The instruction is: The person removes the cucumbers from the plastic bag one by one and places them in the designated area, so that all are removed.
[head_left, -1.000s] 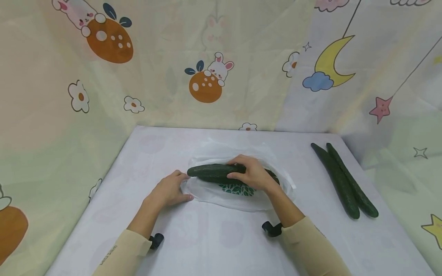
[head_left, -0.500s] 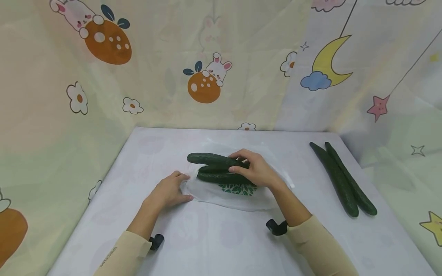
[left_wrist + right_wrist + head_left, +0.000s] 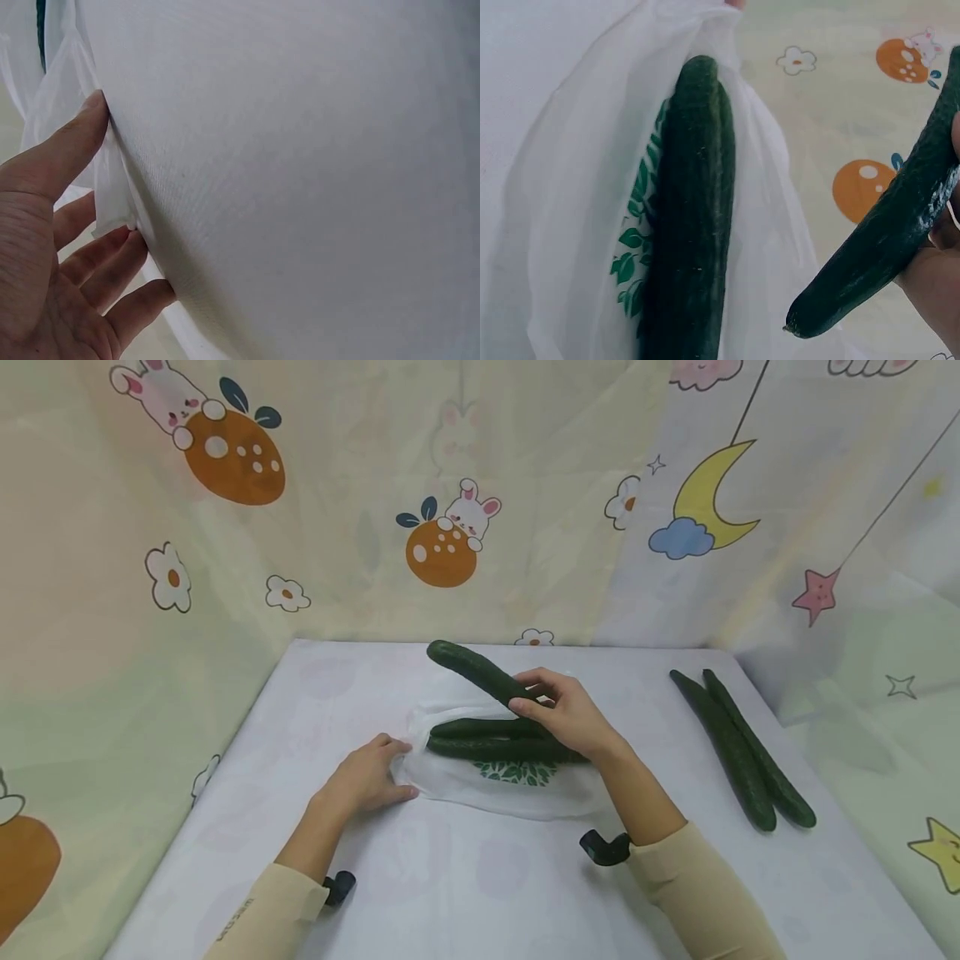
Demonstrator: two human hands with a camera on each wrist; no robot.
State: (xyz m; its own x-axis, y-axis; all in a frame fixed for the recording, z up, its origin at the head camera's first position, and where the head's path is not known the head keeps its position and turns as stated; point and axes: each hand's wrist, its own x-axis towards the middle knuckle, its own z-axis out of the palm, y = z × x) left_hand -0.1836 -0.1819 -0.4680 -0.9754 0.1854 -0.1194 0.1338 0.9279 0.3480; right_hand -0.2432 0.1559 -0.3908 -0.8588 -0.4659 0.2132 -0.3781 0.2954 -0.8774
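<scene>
My right hand point(image 3: 566, 714) grips a long dark-green cucumber point(image 3: 472, 666), its far-left end tilted up above the table. In the right wrist view this cucumber point(image 3: 877, 240) hangs slanted beside the bag. Two more cucumbers point(image 3: 487, 749) lie side by side on a thin white plastic bag point(image 3: 442, 785) with a green leaf print; whether they are inside it is hard to tell. At the bag's left end rests my left hand point(image 3: 366, 772), thumb and fingers spread apart. The left wrist view has its fingertips touching the white surface, with bag film point(image 3: 112, 195) between thumb and fingers.
Another pair of cucumbers point(image 3: 735, 747) lies on the right side of the white table point(image 3: 480, 877). Patterned cloth point(image 3: 337, 510) hangs behind and at both sides of the table. A black wrist device point(image 3: 603, 847) sits at my right cuff, another at the left.
My right hand has lifted one cucumber off the others and moved back and slightly right, its left end rising. Two cucumbers on the bag are now uncovered. My left hand has stayed put.
</scene>
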